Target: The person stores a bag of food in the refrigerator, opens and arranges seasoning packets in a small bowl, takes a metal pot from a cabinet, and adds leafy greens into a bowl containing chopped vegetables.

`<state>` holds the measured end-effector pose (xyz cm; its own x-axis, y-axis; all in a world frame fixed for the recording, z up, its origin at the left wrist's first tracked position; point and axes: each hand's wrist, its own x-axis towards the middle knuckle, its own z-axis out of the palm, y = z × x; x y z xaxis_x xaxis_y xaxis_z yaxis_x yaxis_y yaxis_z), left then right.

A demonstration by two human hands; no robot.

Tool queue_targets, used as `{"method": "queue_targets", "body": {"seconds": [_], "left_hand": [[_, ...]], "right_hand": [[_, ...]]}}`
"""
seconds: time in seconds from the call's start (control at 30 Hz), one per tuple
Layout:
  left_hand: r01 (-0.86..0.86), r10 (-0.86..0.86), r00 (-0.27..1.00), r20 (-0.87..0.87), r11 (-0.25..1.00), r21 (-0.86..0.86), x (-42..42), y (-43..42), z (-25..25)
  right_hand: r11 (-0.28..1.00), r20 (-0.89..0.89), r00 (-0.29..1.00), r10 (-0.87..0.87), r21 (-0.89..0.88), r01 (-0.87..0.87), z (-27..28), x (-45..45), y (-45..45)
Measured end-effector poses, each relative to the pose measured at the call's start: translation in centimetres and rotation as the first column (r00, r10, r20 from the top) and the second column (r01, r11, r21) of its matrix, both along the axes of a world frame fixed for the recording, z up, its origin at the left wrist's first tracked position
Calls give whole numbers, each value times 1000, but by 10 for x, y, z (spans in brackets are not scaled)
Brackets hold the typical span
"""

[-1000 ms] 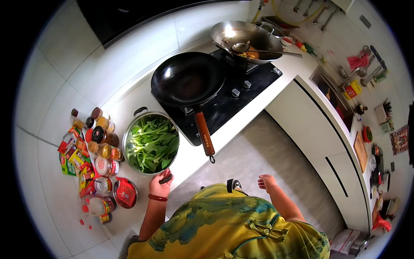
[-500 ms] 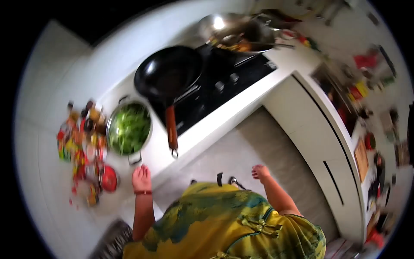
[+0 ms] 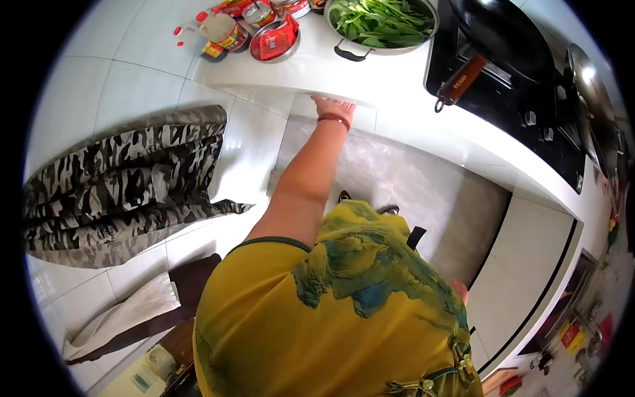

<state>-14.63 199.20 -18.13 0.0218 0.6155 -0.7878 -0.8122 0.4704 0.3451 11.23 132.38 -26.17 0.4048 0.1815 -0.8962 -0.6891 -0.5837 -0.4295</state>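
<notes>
My left hand (image 3: 335, 109) reaches out to the white cabinet front just under the counter's edge. Its fingers are spread, and their tips are at the cabinet's upper edge; whether they press on it I cannot tell. A red band circles that wrist. Only a small part of my right hand (image 3: 460, 290) shows past my yellow-green top, with its fingers hidden. On the counter (image 3: 311, 73) above my left hand stands a two-handled metal pan of green leafy vegetables (image 3: 383, 23). Beside it, a metal bowl (image 3: 275, 43) holds a red packet.
A black wok (image 3: 506, 36) with a wooden handle sits on the black stove (image 3: 489, 99), a metal wok (image 3: 592, 99) farther right. Bottles and jars (image 3: 228, 30) crowd the counter's left end. Camouflage cloth (image 3: 132, 178) and a white towel (image 3: 132, 311) hang at left.
The view has swung left and down. My left hand has gone from beside the counter to the cabinet front beneath its edge. My right hand has mostly slipped behind my top.
</notes>
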Motion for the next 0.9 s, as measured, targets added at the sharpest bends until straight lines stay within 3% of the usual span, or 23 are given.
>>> {"method": "queue_targets", "body": {"seconds": [0.13, 0.17, 0.23, 0.27, 0.3, 0.4, 0.43, 0.5, 0.53, 0.57, 0.6, 0.63, 0.7, 0.73, 0.77, 0.8, 0.9], "left_hand": [[-150, 91, 965, 248, 961, 231, 6, 8, -20], [-138, 60, 949, 310, 962, 237, 3, 13, -20], [-111, 1, 905, 425, 966, 235, -8, 7, -17], [-54, 3, 919, 395, 991, 119, -16, 1, -10], [-40, -5, 925, 380, 993, 109, -23, -8, -9], [34, -53, 949, 311, 997, 67, -53, -34, -18], [152, -216, 930, 298, 963, 224, -73, -49, -18], [299, -304, 950, 66, 951, 79, -104, -77, -12], [357, -363, 931, 24, 924, 135, -126, -90, -28], [327, -316, 944, -98, 935, 135, -138, -106, -28], [401, -365, 901, -235, 907, 127, -154, -118, -26], [473, -409, 837, -365, 875, 106, -169, -128, -23], [557, -384, 608, -695, 830, 29, -193, -151, -26], [552, -362, 514, -778, 833, -22, -200, -163, -24], [541, -341, 413, -844, 838, -74, -205, -173, -23], [526, -433, 375, -820, 828, -197, -212, -178, -24], [460, -383, 152, -911, 843, -277, -227, -187, -19]], "right_hand": [[979, -177, 974, -143, 122, 166, -38, -2, -63], [982, -128, 983, -128, 121, 144, -30, -9, -58], [999, 107, 994, 1, 38, -5, 7, -34, -13], [997, 207, 975, 79, -8, -79, 29, -45, 18], [986, 268, 949, 165, -46, -159, 53, -57, 50], [867, 187, 848, 496, -151, -474, 73, -53, 134], [850, 168, 834, 526, -143, -507, 66, -50, 150], [809, 149, 795, 588, -143, -571, 50, -44, 189], [792, 173, 773, 610, -115, -600, 49, -45, 213], [770, 195, 747, 635, -86, -632, 46, -52, 241], [766, 201, 743, 638, -66, -640, 52, -68, 274], [761, 209, 739, 641, -44, -647, 59, -83, 307], [582, 229, 558, 797, -49, -811, 40, -90, 355], [534, 221, 510, 831, -58, -844, 39, -101, 382], [483, 218, 459, 861, -68, -873, 38, -115, 408], [385, 214, 363, 907, -71, -920, 39, -127, 435], [133, 192, 115, 975, -85, -987, 30, -159, 504]]}}
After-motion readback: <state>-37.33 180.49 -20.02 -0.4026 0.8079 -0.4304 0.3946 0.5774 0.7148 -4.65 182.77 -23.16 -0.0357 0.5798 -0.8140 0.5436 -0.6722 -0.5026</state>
